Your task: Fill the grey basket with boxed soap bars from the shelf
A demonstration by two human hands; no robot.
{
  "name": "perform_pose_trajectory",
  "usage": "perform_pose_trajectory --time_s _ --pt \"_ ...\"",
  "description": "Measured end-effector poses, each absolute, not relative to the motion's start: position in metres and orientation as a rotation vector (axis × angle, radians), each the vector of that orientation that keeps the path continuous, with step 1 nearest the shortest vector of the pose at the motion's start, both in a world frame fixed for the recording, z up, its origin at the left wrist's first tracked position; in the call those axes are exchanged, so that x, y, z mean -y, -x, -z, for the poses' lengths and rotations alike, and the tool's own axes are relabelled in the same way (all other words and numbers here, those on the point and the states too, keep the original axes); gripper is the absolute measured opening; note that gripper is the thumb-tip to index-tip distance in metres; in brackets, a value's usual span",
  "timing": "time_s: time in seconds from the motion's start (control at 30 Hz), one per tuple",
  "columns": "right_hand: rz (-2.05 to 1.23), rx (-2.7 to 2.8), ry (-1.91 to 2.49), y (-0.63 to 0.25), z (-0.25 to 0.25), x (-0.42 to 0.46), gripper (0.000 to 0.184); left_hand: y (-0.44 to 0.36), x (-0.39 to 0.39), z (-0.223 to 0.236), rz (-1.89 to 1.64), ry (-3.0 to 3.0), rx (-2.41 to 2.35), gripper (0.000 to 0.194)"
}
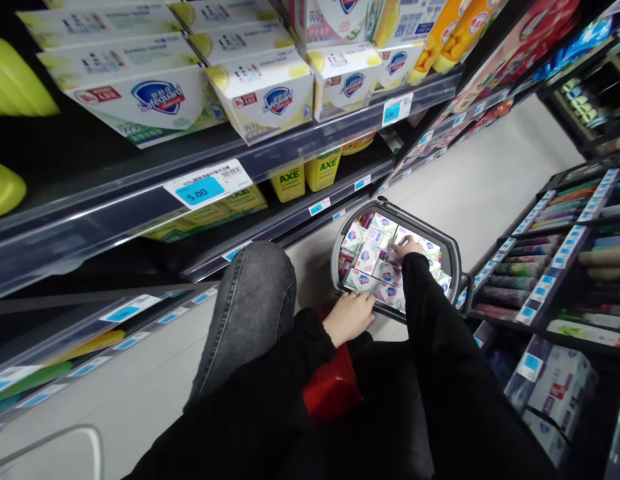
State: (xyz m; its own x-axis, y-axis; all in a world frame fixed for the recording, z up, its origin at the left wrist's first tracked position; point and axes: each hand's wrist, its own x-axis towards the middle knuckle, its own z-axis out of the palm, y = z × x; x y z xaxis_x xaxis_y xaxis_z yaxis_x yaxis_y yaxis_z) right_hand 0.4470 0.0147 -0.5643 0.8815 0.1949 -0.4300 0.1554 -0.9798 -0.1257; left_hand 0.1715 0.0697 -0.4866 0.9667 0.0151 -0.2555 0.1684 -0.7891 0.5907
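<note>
A dark-rimmed shopping basket [457,250] stands on the floor in front of my knees, packed with soap boxes [367,257] that are white with blue-and-red Safeguard logos. My right hand [409,248] reaches down into it, fingers closed on one soap box [391,255] near the middle; the wrist and sleeve hide part of the boxes behind. At the basket's near rim is my left hand [351,317], its bent fingers hooked over the edge beside the nearest boxes.
At upper left, a shelf [290,147] carries larger Safeguard packs [155,100] with price tags. Yellow AXE bottles [290,183] stand on the shelf below. Another shelf unit [555,273] with packaged goods borders the right. My bent knee [260,280] lies left of the basket. Pale floor [510,160] runs beyond.
</note>
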Motion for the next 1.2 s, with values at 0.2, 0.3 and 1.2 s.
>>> perform_pose_trajectory --time_s 0.2,0.3,1.2 --pt "-0.689 0.290 2.979 -0.439 0.559 -0.014 0.051 -0.171 -0.070 0.485 0.345 -2.475 -0.129 0.029" --pt "-0.679 0.338 2.985 -0.439 0.561 -0.013 0.053 -0.171 -0.070 0.485 0.367 -2.473 -0.144 0.029" --pt "-0.331 0.218 2.723 -0.437 0.495 0.091 0.042 -0.176 -0.073 0.495 0.337 -2.439 -0.190 0.028"
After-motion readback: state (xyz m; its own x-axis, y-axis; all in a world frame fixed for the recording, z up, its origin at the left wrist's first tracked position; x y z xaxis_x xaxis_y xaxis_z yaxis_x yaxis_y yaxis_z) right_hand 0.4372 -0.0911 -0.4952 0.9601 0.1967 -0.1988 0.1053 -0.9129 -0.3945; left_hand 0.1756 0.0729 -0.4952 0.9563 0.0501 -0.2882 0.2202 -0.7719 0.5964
